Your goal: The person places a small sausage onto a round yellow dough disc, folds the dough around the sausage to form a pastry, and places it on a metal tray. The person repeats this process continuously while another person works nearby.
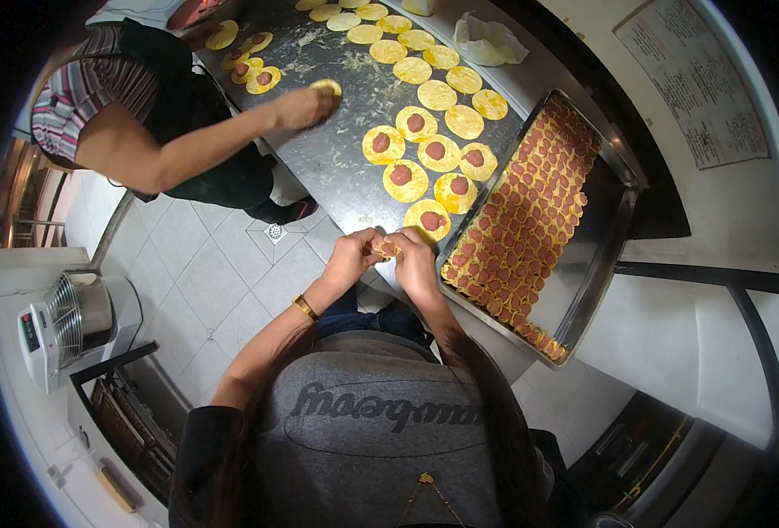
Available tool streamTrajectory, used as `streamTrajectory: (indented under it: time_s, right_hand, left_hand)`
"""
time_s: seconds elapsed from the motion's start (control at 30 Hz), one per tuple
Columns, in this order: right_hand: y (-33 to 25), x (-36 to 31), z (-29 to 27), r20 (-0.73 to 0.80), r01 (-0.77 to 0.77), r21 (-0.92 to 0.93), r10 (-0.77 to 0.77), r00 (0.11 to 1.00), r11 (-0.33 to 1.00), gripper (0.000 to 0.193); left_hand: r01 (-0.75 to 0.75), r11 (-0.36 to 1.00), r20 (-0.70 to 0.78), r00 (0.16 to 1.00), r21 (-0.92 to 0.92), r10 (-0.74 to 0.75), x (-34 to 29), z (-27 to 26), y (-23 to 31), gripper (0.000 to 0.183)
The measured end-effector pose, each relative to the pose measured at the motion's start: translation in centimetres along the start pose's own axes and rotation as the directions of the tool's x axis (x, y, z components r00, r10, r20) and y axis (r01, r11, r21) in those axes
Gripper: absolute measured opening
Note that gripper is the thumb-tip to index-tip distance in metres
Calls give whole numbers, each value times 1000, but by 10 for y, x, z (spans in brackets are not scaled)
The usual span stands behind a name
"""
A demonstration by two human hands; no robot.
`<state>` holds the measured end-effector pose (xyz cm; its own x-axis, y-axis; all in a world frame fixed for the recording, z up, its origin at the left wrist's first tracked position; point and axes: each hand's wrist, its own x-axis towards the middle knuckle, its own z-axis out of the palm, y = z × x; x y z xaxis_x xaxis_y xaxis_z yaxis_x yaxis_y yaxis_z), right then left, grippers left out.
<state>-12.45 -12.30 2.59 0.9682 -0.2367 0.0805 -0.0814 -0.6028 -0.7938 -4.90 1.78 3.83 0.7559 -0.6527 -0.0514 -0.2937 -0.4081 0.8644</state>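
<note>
Steel worktop (345, 150) fills the upper middle, and at its near edge both hands pinch one filled dough piece (387, 250) between them, the left hand (351, 258) and right hand (414, 261) each closed around it. Just beyond lie yellow dough rounds (431, 151), many topped with a reddish filling, and to the right a metal tray (600, 255) packed with finished pieces. Across the worktop, another person's hand (306, 107) presses a round.
</note>
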Motion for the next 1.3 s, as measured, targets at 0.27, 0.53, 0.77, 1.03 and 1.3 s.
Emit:
streamTrajectory:
  time_s: [0.27, 0.53, 0.77, 1.03, 1.3]
  right_hand:
    - [-18, 1, -8, -60, -146, -88, 141, 988, 985, 39]
    - [-12, 1, 0, -151, -96, -20, 92, 984, 995, 40]
    - [-7, 6, 1, -180, -35, -4, 33, 983, 999, 37]
    - [3, 10, -35, -135, -87, 168, 110, 985, 982, 33]
    - [155, 27, -257, -585, -53, 395, 296, 755, 917, 31]
  left_hand:
    - [-83, 995, -69, 994, 59, 87, 3, 0, -1, 27]
    - [-111, 990, -54, 992, 83, 116, 9, 2, -5, 25]
    - [33, 999, 16, 999, -20, -32, 15, 1, -7, 23]
    - [253, 815, 208, 964, -522, -165, 25, -11, -8, 24]
    - [40, 989, -122, 992, 146, -22, 48, 26, 7, 23]
